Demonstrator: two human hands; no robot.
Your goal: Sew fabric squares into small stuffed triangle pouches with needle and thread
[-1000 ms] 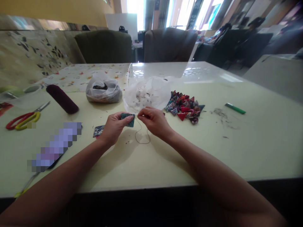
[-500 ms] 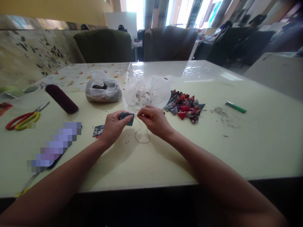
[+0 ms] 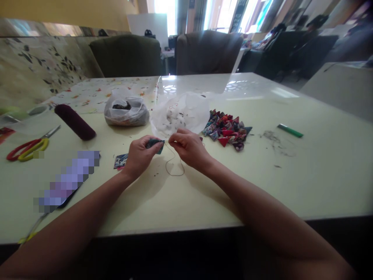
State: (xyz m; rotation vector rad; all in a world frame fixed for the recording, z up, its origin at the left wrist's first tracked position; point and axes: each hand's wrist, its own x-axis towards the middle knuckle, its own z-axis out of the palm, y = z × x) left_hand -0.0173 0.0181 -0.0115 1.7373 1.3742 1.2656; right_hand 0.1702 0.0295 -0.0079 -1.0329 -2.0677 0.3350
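Note:
My left hand pinches a small dark green patterned piece of fabric between thumb and fingers. Close beside it, my right hand is closed in a pinch at the fabric's right edge. What its fingertips hold is too small to make out. A thin thread hangs in a loop below the two hands, over the table. Partly behind my left wrist lies a blue and white patterned fabric piece. Beyond my hands is a white plastic sheet with white stuffing and dark bits on it.
A heap of small colourful fabric pieces lies right of the sheet. Farther right are a green strip and loose threads. On the left are red and yellow scissors, a dark maroon roll, a plastic bag and a blurred-out phone-like object.
Both hands stay nearly in place. The fabric piece is tilted slightly differently in my left hand, and the whole view has shifted a little.

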